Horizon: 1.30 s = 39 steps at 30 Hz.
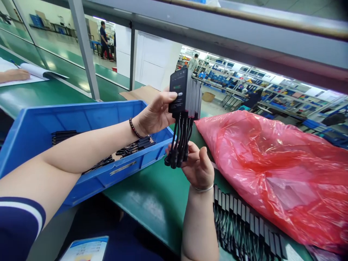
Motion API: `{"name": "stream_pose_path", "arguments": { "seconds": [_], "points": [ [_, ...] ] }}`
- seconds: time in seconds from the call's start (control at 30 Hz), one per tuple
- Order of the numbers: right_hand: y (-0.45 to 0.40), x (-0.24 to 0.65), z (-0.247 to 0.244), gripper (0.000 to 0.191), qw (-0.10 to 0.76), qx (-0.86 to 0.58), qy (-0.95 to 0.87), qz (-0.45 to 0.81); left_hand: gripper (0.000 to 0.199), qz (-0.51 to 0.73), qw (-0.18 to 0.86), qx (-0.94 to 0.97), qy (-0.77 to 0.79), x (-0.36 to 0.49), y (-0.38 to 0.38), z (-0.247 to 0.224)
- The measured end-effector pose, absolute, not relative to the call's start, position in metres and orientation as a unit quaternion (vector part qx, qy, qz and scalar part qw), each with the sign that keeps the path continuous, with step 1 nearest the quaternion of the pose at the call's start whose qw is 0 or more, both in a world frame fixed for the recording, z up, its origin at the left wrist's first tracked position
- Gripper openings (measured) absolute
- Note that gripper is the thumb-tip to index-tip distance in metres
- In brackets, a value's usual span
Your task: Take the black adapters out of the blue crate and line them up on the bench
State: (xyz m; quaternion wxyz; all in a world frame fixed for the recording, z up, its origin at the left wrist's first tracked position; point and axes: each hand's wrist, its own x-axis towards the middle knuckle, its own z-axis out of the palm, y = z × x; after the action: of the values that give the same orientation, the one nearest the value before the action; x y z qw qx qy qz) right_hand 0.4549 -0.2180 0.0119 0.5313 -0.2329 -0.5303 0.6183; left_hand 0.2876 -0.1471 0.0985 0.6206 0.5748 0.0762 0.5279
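Note:
My left hand (157,115) is closed around a stack of flat black electronic modules (178,90), its thumb pressed on the printed front face. Short black cables (181,132) with round plug ends hang from the stack's lower side. Just below, my right hand (200,167) is open with the palm turned up and the thumb apart. Its fingers are partly hidden behind the hanging plugs; whether they touch them I cannot tell. More such modules with cables (244,217) lie in a long row by my right forearm.
A blue plastic bin (136,168) on the left holds more black cabled pieces. A large pink plastic bag (272,170) spreads over the right side of the green bench (144,203). Metal posts (84,50) stand behind. At far left, another person's hand (16,75) writes on paper.

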Motion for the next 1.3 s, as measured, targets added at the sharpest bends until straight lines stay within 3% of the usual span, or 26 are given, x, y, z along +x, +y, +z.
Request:
{"name": "stream_pose_path", "arguments": {
  "seconds": [0.2, 0.43, 0.9, 1.13, 1.3],
  "points": [
    [-0.225, 0.456, 0.015, 0.057, 0.519, -0.265, -0.567, 0.582, 0.049, 0.532, 0.61, 0.58, 0.089, 0.288, -0.142, 0.092],
    [-0.226, 0.455, 0.016, 0.028, 0.505, -0.263, -0.591, 0.571, 0.05, 0.547, 0.579, 0.594, 0.118, 0.289, -0.141, 0.087],
    [-0.223, 0.452, 0.019, 0.023, 0.499, -0.264, -0.641, 0.52, 0.049, 0.508, 0.612, 0.6, 0.089, 0.294, -0.149, 0.084],
    [-0.221, 0.454, 0.018, 0.043, 0.518, -0.28, -0.63, 0.506, 0.047, 0.511, 0.622, 0.589, 0.074, 0.301, -0.15, 0.082],
    [-0.213, 0.458, 0.017, 0.072, 0.663, -0.308, -0.613, 0.299, 0.044, 0.455, 0.676, 0.573, 0.091, 0.31, -0.154, 0.074]
  ]
}}
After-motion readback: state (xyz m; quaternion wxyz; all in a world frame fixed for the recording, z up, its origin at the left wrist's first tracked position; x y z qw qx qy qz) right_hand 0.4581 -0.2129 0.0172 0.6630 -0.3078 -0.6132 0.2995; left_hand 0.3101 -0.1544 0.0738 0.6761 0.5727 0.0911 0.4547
